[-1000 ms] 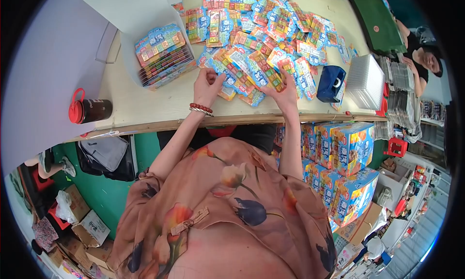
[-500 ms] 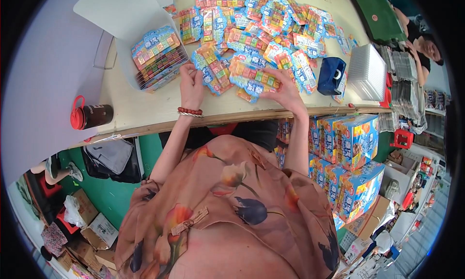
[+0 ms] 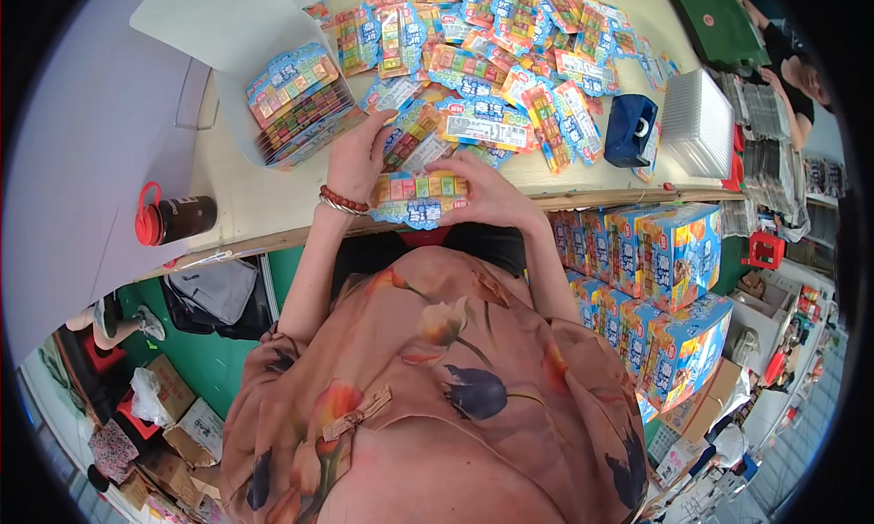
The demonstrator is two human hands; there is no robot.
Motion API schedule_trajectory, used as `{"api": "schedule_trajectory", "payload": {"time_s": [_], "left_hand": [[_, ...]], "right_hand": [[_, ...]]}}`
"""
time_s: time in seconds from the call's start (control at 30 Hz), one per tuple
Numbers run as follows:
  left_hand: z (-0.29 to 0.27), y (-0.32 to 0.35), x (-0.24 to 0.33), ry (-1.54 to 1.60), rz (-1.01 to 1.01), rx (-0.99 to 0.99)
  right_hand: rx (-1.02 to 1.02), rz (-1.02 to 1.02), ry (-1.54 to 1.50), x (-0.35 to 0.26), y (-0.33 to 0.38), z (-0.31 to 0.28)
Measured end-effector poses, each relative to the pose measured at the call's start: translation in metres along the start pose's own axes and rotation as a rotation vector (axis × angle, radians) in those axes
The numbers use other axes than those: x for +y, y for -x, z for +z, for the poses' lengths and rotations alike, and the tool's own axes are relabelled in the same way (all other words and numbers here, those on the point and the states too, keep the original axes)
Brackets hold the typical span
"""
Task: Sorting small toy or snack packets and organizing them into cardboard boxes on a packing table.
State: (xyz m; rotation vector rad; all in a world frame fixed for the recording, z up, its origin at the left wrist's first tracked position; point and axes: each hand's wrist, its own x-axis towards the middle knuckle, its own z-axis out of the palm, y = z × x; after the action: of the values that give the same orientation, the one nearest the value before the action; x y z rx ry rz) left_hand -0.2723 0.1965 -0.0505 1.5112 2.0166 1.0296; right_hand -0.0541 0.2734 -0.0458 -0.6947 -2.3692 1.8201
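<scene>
My right hand (image 3: 492,194) is closed on a candy pack (image 3: 419,196), a flat blue-edged card with a row of coloured pieces, held at the table's front edge. The pack's left end lies beside my left wrist. My left hand (image 3: 355,155), with a red bead bracelet and a pale bangle, hovers at the near side of a pile of similar candy packs (image 3: 473,69). Its fingers are partly stretched, the thumb apart, with nothing visible in them. To its left, an open white display box (image 3: 305,142) holds a row of these packs.
A dark bottle with a red lid (image 3: 187,216) stands left on the table. At right are a blue tape dispenser (image 3: 626,132) and a stack of clear plastic trays (image 3: 696,123). Printed boxes (image 3: 678,260) are stacked below the table's right side. Another person (image 3: 787,87) is at far right.
My right hand has drawn back toward me with a pack. A pack lying back side up now shows where my right hand was. My left hand's fingers have loosened and reach toward the pile.
</scene>
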Motion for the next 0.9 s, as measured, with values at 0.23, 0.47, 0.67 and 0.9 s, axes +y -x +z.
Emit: {"api": "schedule_trajectory", "payload": {"time_s": [0.23,0.47,0.67,0.9], "left_hand": [[-0.001,0.012,-0.013,0.065,-0.125,-0.015],[0.009,0.022,-0.015,0.285,-0.127,-0.183],[0.018,0.034,-0.016,0.794,-0.476,0.052],[0.018,0.038,0.019,0.743,-0.438,-0.066]], "right_hand": [[0.155,-0.046,0.146,-0.007,0.006,-0.002],[0.227,-0.223,0.396,-0.008,-0.025,-0.014],[1.009,0.069,0.151,-0.003,-0.039,0.012],[0.798,0.119,-0.520,0.019,-0.042,0.059]]}}
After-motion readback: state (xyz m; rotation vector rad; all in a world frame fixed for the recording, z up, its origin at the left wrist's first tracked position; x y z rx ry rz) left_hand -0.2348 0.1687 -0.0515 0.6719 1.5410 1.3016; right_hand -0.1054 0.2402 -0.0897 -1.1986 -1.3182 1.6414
